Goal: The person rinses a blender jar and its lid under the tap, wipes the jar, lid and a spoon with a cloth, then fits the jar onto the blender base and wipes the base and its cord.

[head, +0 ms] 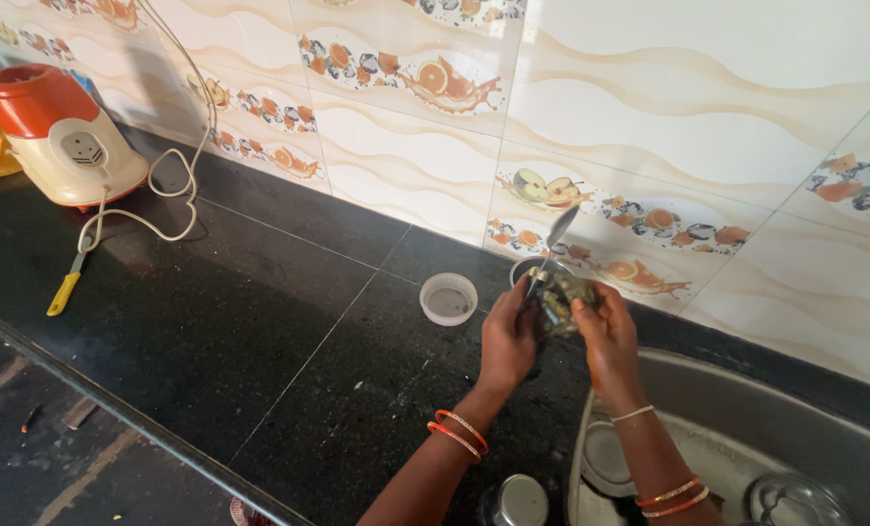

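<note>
My left hand (508, 341) grips the handle of a metal spoon (555, 234) whose bowl points up toward the tiled wall. My right hand (605, 331) is closed on a dark green, wet clump (563, 294) pressed against the spoon's lower end. Both hands are raised over the black stone counter (259, 321), close to the left rim of a steel sink (746, 390). Just behind them a small round container (524, 266) is mostly hidden. A round translucent lid (448, 298) lies on the counter to the left of my hands.
A cream and orange mixer base (60, 136) stands at the far left, its white cord (162, 185) looped across the counter. A yellow-handled tool (65, 290) lies near it. Steel vessels (790, 499) sit in the sink, and a steel cup (518, 502) stands at the counter's front.
</note>
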